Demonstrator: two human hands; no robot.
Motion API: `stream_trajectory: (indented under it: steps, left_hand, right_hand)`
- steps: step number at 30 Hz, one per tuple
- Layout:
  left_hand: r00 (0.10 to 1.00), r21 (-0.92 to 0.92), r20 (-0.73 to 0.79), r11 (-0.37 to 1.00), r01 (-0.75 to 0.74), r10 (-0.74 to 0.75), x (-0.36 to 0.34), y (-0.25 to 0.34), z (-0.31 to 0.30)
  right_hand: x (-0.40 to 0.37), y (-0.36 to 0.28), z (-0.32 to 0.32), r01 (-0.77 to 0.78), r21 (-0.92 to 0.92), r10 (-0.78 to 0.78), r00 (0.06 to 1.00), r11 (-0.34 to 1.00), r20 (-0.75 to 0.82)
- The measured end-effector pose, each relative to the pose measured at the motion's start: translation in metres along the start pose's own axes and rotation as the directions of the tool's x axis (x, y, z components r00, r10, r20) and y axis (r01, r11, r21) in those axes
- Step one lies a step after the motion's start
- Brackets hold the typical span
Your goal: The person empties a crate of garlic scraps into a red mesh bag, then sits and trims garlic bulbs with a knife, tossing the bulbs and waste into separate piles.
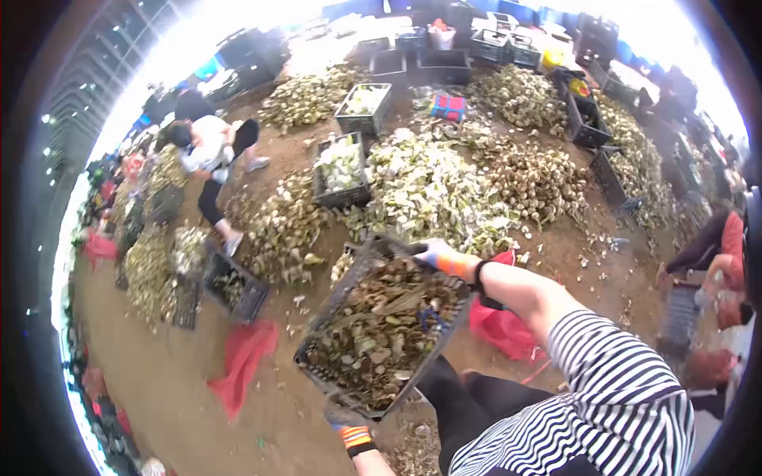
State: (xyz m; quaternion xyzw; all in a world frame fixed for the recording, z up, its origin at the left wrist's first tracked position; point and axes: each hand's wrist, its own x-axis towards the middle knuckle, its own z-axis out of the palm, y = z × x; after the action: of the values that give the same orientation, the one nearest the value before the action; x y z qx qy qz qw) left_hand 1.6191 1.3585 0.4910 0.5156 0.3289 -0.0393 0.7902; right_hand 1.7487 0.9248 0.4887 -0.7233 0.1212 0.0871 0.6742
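A black plastic crate (317,337) full of brown, dry leaves and peelings (381,333) is held up in front of my legs, tilted in view. My right hand (446,260), in a glove with an orange cuff, grips its upper rim near the far corner. At the opposite lower side, my left hand (346,428), gloved with an orange striped cuff, holds the crate's edge; its fingers are partly hidden under the rim. Something small and blue (431,320) lies among the peelings.
A large pile of pale leafy trimmings (432,186) lies beyond the crate, with brown bulb heaps (540,181) beside it. Red net bags (242,369) lie on the dirt floor. Another black crate (234,285) stands left, near a bending person (210,147). More people are at right.
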Motion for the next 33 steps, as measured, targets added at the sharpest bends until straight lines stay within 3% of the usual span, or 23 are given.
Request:
stream_trajectory:
  steps: [1, 2, 3, 5, 7, 9, 11, 12, 13, 15, 18, 19, 20, 21, 22, 23, 24, 25, 26, 27, 29, 32, 33]
  left_hand:
    - [0.997, -0.059, -0.077, 0.998, 0.022, -0.027, 0.034, -0.008, 0.002]
    - [0.997, 0.042, -0.044, 0.997, -0.058, 0.06, 0.056, -0.007, 0.004]
    - [0.989, 0.124, 0.003, 0.982, -0.144, 0.145, 0.081, -0.011, 0.008]
    - [0.995, -0.096, 0.029, 0.99, 0.101, -0.099, 0.136, -0.035, -0.007]
    - [0.995, 0.116, 0.047, 0.989, -0.095, 0.09, 0.182, -0.053, -0.007]
    - [0.975, 0.418, 0.045, 0.883, -0.216, 0.217, 0.19, -0.059, 0.031]
    - [0.988, 0.477, 0.016, 0.867, -0.143, 0.154, 0.218, -0.078, 0.027]
    - [0.994, 0.502, 0.009, 0.859, -0.095, 0.105, 0.23, -0.089, 0.02]
    - [0.998, 0.532, 0.005, 0.845, -0.062, 0.07, 0.242, -0.1, 0.016]
    - [1.0, 0.594, 0.013, 0.805, -0.008, 0.0, 0.259, -0.117, 0.008]
    - [0.994, 0.698, 0.043, 0.714, 0.045, -0.105, 0.28, -0.135, 0.002]
    - [0.986, 0.731, 0.095, 0.682, 0.025, -0.138, 0.29, -0.142, -0.009]
    - [0.976, 0.774, 0.128, 0.633, 0.011, -0.174, 0.295, -0.134, 0.002]
    - [0.616, 0.507, 0.781, 0.679, -0.531, -0.101, 0.308, -0.093, -0.012]
    - [0.964, 0.832, 0.126, 0.554, 0.024, -0.232, 0.298, -0.137, 0.046]
    - [0.967, 0.845, 0.075, 0.531, 0.068, -0.244, 0.299, -0.144, 0.089]
    - [0.967, 0.851, 0.055, 0.518, 0.084, -0.248, 0.303, -0.148, 0.132]
    - [0.965, 0.856, 0.063, 0.51, 0.078, -0.253, 0.305, -0.152, 0.177]
    - [0.963, 0.861, 0.084, 0.506, 0.06, -0.257, 0.309, -0.157, 0.222]
    - [0.959, 0.867, 0.102, 0.497, 0.046, -0.266, 0.311, -0.162, 0.267]
    - [0.95, 0.88, 0.136, 0.475, 0.015, -0.281, 0.309, -0.165, 0.347]
    - [0.932, 0.898, 0.177, 0.44, -0.021, -0.315, 0.313, -0.169, 0.445]
    - [0.922, 0.899, 0.195, 0.437, -0.032, -0.334, 0.314, -0.171, 0.473]
  right_hand:
    - [0.035, 0.001, 0.018, 0.025, -0.023, -0.025, 1.0, 0.999, 0.013]
    - [0.067, 0.011, 0.028, -0.088, 0.062, 0.082, 0.993, 0.994, 0.083]
    - [0.091, 0.005, 0.034, 0.017, -0.223, -0.008, 0.999, 0.975, 0.042]
    - [0.154, 0.035, 0.052, -0.001, -0.348, 0.02, 0.999, 0.937, 0.05]
    - [0.187, 0.034, 0.06, 0.007, -0.339, 0.014, 0.998, 0.941, 0.06]
    - [0.221, 0.053, 0.067, -0.074, -0.434, 0.114, 0.991, 0.898, 0.067]
    - [0.251, 0.067, 0.074, -0.165, -0.53, 0.219, 0.975, 0.832, 0.041]
    - [0.259, 0.073, 0.073, -0.193, -0.477, 0.253, 0.965, 0.858, 0.064]
    - [0.268, 0.087, 0.073, -0.188, -0.453, 0.238, 0.97, 0.872, 0.055]
    - [0.287, 0.121, 0.073, -0.124, -0.621, 0.195, 0.98, 0.774, 0.047]
    - [0.264, 0.093, 0.032, -0.256, -0.404, 0.271, 0.962, 0.878, -0.02]
    - [0.254, 0.098, 0.01, -0.207, -0.306, 0.2, 0.978, 0.929, -0.054]
    - [0.239, 0.089, -0.022, -0.285, -0.223, 0.274, 0.959, 0.932, -0.078]
    - [0.219, 0.086, -0.057, -0.249, -0.19, 0.223, 0.964, 0.95, -0.147]
    - [0.2, 0.093, -0.096, -0.256, -0.221, 0.211, 0.955, 0.941, -0.207]
    - [0.178, 0.101, -0.138, -0.342, -0.185, 0.291, 0.922, 0.921, -0.254]
    - [0.157, 0.111, -0.18, -0.454, -0.115, 0.402, 0.86, 0.883, -0.314]
    - [0.132, 0.148, -0.216, -0.381, -0.019, 0.334, 0.833, 0.925, -0.441]
    - [0.11, 0.094, -0.259, -0.5, 0.202, 0.527, 0.687, 0.842, -0.5]
    - [0.086, 0.144, -0.296, -0.668, 0.134, 0.611, 0.558, 0.732, -0.562]
    - [0.044, 0.198, -0.359, -0.725, 0.342, 0.753, 0.361, 0.598, -0.55]
    - [0.018, 0.207, -0.441, -0.763, 0.286, 0.714, 0.307, 0.58, -0.629]
    - [0.021, 0.196, -0.468, -0.839, 0.283, 0.764, 0.219, 0.465, -0.607]
